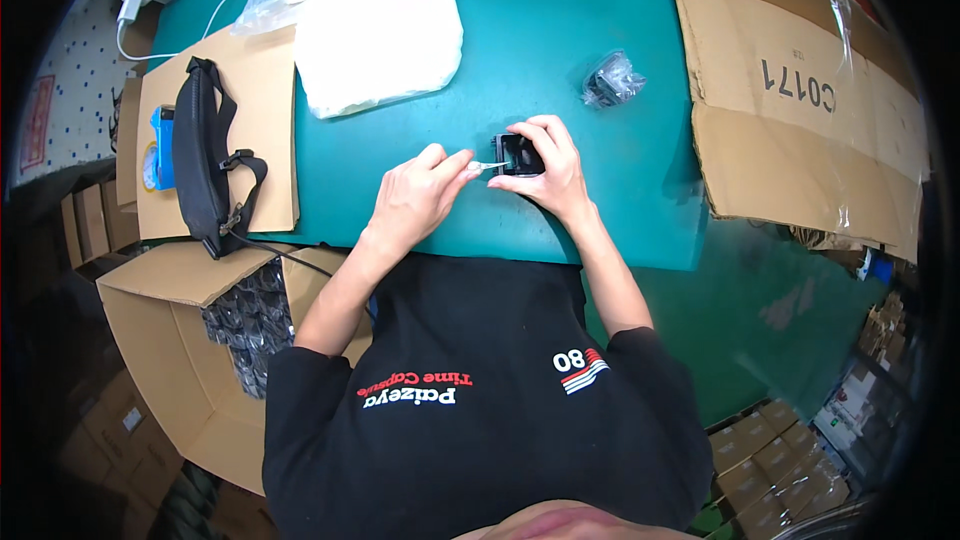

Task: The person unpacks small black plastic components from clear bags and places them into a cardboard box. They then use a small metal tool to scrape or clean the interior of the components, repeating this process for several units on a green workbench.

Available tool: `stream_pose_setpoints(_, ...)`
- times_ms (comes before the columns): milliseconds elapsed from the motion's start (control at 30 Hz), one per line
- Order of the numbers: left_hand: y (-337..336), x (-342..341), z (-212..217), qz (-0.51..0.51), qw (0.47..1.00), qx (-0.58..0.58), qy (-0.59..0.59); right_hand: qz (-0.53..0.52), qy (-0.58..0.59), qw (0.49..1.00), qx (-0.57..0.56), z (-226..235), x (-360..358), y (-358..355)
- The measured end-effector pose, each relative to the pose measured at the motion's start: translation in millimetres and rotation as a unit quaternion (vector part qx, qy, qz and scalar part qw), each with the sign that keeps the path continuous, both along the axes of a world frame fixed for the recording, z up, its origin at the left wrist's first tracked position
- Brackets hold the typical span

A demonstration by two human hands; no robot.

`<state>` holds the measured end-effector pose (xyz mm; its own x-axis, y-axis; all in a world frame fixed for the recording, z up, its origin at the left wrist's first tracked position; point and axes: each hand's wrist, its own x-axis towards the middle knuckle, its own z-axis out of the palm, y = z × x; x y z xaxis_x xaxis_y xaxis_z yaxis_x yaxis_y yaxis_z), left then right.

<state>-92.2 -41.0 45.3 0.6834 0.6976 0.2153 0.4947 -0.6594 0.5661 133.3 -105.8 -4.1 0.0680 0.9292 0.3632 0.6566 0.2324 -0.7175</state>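
Between the thumb and fingers of my left hand (425,185) is a pair of tweezers (489,167), or a similar slim metal tool. Its tip reaches into a small open black box (518,154) with a shiny inside. My right hand (553,168) grips this box by its right side, fingers along the far edge and thumb along the near one. What the tip touches inside is too small to make out. Farther right on the green table lies a dark item in clear plastic wrap (612,79).
A large white plastic bag (378,35) lies at the far left of the green table (500,30). Beside it, a black waist bag (205,155) rests on cardboard. An open carton (160,310) of wrapped dark items stands lower left. A big carton (790,110) borders the right side.
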Motion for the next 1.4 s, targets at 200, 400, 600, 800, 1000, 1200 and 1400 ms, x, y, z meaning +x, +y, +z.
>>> stream_pose_setpoints(200,-5,-5,-9,-0.010,1.000,0.012,0.026,-0.013,0.029,0.999,0.039,-1,-7,1)
stream_pose_setpoints(400,-4,-4,-6,-0.013,0.999,0.022,0.033,0.006,0.047,0.998,0.031,-11,-5,2)
stream_pose_setpoints(600,-2,-5,-3,-0.015,0.998,0.026,0.057,-0.002,0.061,0.998,0.028,-13,-7,1)
stream_pose_setpoints(800,1,-4,-1,-0.022,0.997,0.028,0.067,-0.003,0.064,0.997,0.040,-18,-7,1)
stream_pose_setpoints(1000,4,-5,0,-0.035,0.995,0.028,0.089,-0.006,0.067,0.996,0.051,-23,-8,1)
stream_pose_setpoints(1200,10,5,-6,-0.017,0.993,0.036,0.112,0.003,0.061,0.996,0.058,-26,-6,3)
stream_pose_setpoints(1400,5,0,-4,-0.031,0.993,0.032,0.108,0.012,0.069,0.997,0.036,-25,-6,1)
